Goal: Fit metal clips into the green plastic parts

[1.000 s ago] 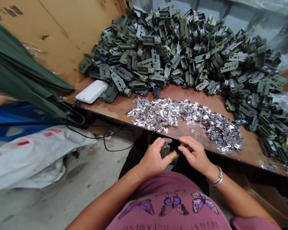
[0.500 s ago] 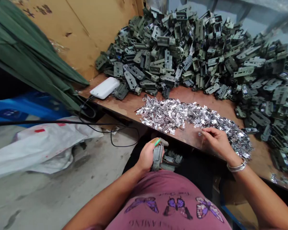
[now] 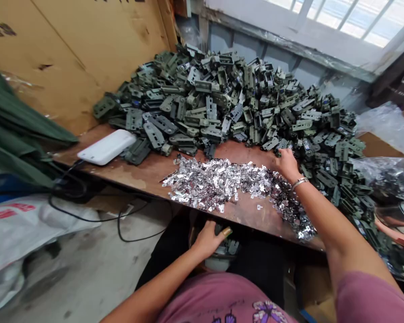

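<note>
My left hand (image 3: 209, 240) is low between my knees, over a container (image 3: 218, 264) of grey-green metal parts (image 3: 233, 246). Its thumb, with a yellowish tip, and fingers close around a dark green part (image 3: 217, 229), mostly hidden. Across the table, my right hand (image 3: 287, 162) reaches the near edge of a big heap of green metal housings (image 3: 208, 107). Its fingers are bent around a housing (image 3: 285, 144), partly covered by them. Between the hands lies a spread of small shiny metal clips (image 3: 218, 181). One clip (image 3: 259, 207) lies apart near the table edge.
A white power bank (image 3: 107, 146) with a black cable (image 3: 97, 220) is on the table's left end. Cardboard (image 3: 121, 40) stands behind it, with green cloth (image 3: 16, 125) at left. A white sack (image 3: 27, 229) is on the floor. Clear plastic wrap (image 3: 387, 123) lies at right.
My right hand has gone from the table edge, where it pinched a small clip, forward to the heap. My left hand has lowered over the container. The view has turned right and up.
</note>
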Demonstrator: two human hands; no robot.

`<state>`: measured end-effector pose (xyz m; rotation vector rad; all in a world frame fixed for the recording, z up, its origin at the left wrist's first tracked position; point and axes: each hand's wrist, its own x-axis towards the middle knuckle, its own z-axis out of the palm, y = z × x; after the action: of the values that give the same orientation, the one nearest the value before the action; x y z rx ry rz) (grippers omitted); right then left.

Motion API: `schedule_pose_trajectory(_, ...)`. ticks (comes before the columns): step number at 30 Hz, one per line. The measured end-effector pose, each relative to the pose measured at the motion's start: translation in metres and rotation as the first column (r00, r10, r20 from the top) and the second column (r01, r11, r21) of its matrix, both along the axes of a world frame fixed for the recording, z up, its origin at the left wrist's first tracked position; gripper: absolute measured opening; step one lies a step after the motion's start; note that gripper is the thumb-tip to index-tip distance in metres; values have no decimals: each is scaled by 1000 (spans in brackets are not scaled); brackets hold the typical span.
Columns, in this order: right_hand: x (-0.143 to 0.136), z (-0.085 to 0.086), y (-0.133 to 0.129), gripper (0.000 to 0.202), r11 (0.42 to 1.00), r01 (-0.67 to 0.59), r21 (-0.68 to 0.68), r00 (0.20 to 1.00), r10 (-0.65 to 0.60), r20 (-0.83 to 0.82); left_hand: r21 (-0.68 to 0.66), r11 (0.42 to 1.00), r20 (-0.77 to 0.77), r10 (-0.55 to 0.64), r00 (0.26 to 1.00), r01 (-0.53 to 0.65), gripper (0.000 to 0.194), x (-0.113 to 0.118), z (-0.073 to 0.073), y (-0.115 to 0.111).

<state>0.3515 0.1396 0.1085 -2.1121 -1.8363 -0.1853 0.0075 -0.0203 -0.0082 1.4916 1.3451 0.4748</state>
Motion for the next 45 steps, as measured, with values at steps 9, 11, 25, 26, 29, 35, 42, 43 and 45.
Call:
schedule_pose_trajectory(9, -7, -2, 61, 79, 988, -12, -156, 951, 59, 302, -141, 937, 73, -312, 947, 320, 23, 10, 5, -17)
schedule_pose_trajectory(11, -5, -2, 58, 71, 982, -33, -186, 947, 90, 310, -212, 919, 184, -296, 937, 332, 21, 9, 11, -24)
schedule_pose_trajectory(25, -21, 18, -18, 15, 959, -180, -217, 945, 230, 234, -344, 919, 516, 14, 857, 193, 42, 21, 92, -8)
schedule_pose_trajectory(26, -25, 19, -30, 15, 962, -200, -188, 946, 239, 220, -389, 905, 546, 74, 834, 174, 45, 22, 96, -6)
schedule_pose_trajectory(29, -39, 19, -56, 14, 961, -266, -73, 950, 274, 151, -517, 842, 623, 248, 742, 153, 49, 29, 101, -3)
schedule_pose_trajectory(35, -68, 14, -36, 31, 978, -199, -71, 971, 187, -146, -518, 829, 632, 204, 748, 212, 45, 47, 98, -12)
schedule_pose_trajectory(42, -128, 7, 33, 59, 970, -49, -239, 974, -7, -227, -489, 852, 557, 142, 818, 186, 47, 37, 94, -24)
schedule_pose_trajectory(43, -134, 7, 41, 61, 967, -28, -253, 972, -33, -234, -481, 858, 548, 134, 825, 181, 48, 35, 93, -24)
schedule_pose_trajectory(45, -138, 9, 51, 58, 960, -14, -280, 962, -64, -266, -471, 866, 535, 128, 835, 169, 50, 30, 92, -23)
